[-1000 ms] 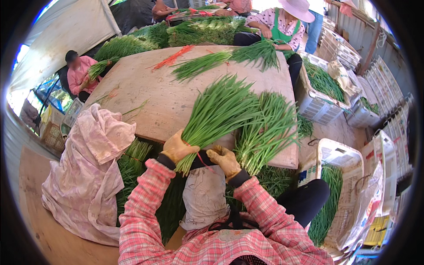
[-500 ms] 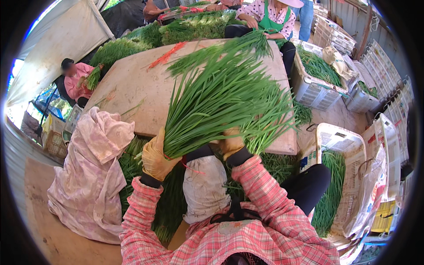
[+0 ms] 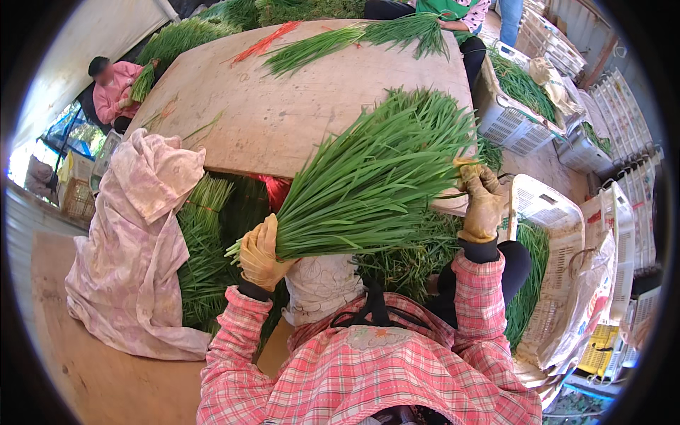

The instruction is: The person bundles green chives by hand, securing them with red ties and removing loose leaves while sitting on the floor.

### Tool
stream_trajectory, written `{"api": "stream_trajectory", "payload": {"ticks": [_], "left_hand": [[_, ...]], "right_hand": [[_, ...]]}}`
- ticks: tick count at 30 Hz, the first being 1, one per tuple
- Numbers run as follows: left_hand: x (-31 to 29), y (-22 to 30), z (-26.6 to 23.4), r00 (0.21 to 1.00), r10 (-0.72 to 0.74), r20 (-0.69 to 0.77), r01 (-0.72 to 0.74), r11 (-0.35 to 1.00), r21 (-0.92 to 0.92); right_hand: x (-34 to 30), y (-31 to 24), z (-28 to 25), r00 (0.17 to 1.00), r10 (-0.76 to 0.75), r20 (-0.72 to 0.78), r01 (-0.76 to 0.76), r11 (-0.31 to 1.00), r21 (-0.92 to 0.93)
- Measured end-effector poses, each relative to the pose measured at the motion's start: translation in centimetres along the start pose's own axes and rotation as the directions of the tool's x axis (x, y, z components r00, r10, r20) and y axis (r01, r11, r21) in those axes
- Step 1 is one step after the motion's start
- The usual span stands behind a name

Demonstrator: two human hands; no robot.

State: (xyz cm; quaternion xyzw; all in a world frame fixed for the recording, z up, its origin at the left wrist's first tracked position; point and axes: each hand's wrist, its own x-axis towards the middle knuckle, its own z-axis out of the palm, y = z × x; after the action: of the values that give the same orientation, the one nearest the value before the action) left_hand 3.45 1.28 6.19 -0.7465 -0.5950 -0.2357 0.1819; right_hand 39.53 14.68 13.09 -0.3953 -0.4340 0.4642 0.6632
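Observation:
A large bunch of green garlic chives [image 3: 375, 184] slants over the near edge of the table, stems toward my left, leaf tips fanned to the upper right. My left hand [image 3: 262, 255], in a tan glove, is closed round the stem end. Beside the leaf tips my gloved right hand [image 3: 482, 202] is raised, thumb and fingers pinched together; a small yellowish bit shows there, too small to name. Across my lap lies a whitish cloth [image 3: 322, 287]. Loose chives [image 3: 414, 258] lie below the bunch, and a tied bundle [image 3: 205, 202] stands left of it.
The wooden table [image 3: 234, 120] bears red ties [image 3: 265, 41] and a chive bunch [image 3: 319, 49] near a co-worker in a green apron [image 3: 464, 18]. Another person in pink [image 3: 117, 92] sits left. A pale cloth [image 3: 138, 262] drapes at my left; a white crate [image 3: 559, 262] with chives stands right.
My right hand has come out from under the leaves and moved right to the tips. The bunch has shifted lower in view. A red strand at my left hand no longer shows.

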Motion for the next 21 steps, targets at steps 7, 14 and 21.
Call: {"api": "stream_trajectory", "payload": {"ticks": [7, 14, 21], "left_hand": [[-0.8, 0.0, 0.2, 0.996, -0.088, 0.024, 0.088, 0.996, 0.003], [-0.2, 0.2, -0.4, 0.988, -0.127, 0.084, 0.127, 0.992, 0.002], [-1.0, 0.1, -0.2, 0.989, -0.143, 0.044, 0.142, 0.990, 0.024]], "right_hand": [[-2.0, -1.9, 7.9, 0.698, -0.382, 0.606, 0.683, 0.610, -0.402], [-1.4, 0.3, 11.1, 0.392, -0.140, 0.909, 0.920, 0.091, -0.382], [-1.7, 0.5, 9.2, 0.362, -0.161, 0.918, 0.929, 0.139, -0.342]]}}
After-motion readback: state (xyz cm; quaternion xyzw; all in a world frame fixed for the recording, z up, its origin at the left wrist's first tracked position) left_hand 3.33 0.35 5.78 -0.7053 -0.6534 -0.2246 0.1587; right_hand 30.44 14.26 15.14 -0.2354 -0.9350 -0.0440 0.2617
